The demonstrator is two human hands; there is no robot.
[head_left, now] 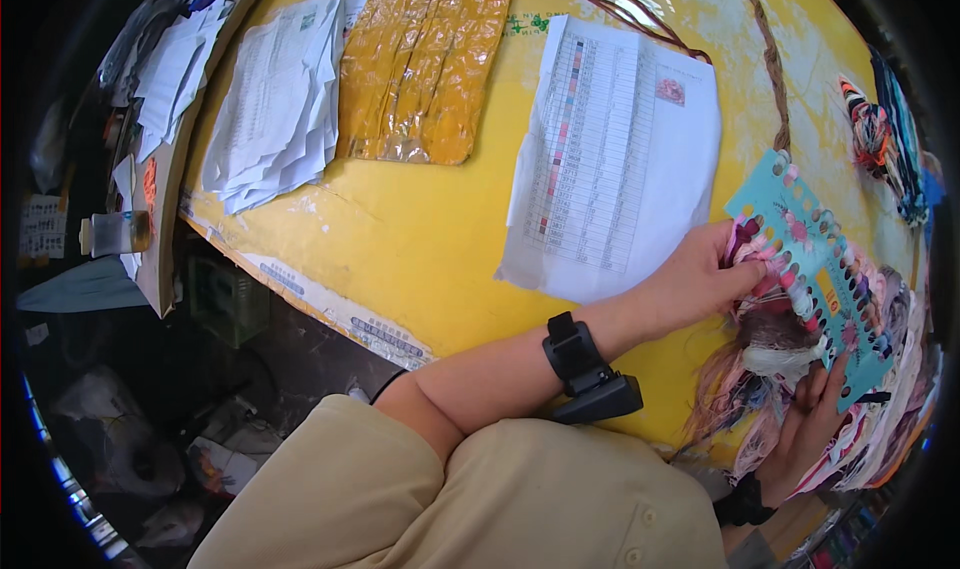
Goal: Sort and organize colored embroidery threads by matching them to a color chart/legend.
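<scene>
A teal thread card [800,231] with punched holes along its edges lies tilted at the right, hung with embroidery floss in many colours. My left hand [722,274] is closed in a pinch on pink floss [776,269] at the card's left edge. Lower down, my right hand [808,417] grips the card's near end, its fingers partly hidden by floss. Loose pale strands [715,389] dangle below the left hand. More floss [890,429] in pink, white and grey spreads along the card's right side.
A printed colour chart sheet [610,159] lies on the yellow table [420,249]. Farther left are a taped brown board [425,69] and a stack of papers [280,104]. Braided cord [772,69] and floss bundles [870,134] lie at the far right. A small jar [118,233] stands beyond the table's left edge.
</scene>
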